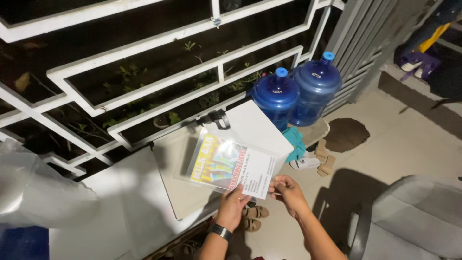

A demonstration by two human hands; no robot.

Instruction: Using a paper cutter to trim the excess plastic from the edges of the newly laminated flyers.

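Above white ledge [144,192], L hand [233,204] & R hand [287,190] grips both pinching clear sleeve [231,161] bottom edge.

Head cam, looks down, close over hands [260,197], facing grille [144,62].

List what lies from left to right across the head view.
Crumpled clear plastic bag → clear sleeve with colourful printed card, held by both hands → two blue water jugs → grey plastic chair.
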